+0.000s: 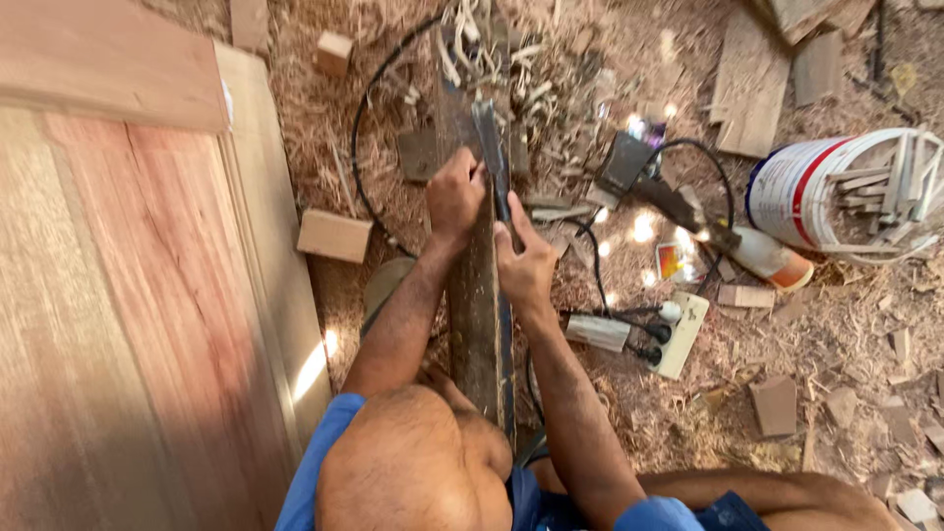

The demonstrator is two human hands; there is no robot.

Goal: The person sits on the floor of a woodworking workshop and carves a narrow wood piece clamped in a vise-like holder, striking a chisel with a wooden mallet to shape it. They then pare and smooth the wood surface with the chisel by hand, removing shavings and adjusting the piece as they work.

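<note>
A long dark plank runs upright through the middle of the view, its near end between the person's knees, its far end among wood shavings on the floor; the left hand is closed in a tight grip on the plank's left edge; the right hand, just right of the plank, is wrapped shut around a dark metal tool lying along the plank's face; a pale power strip lies right of the plank, a white bucket farther right; a big wooden panel lies left of the plank.
</note>
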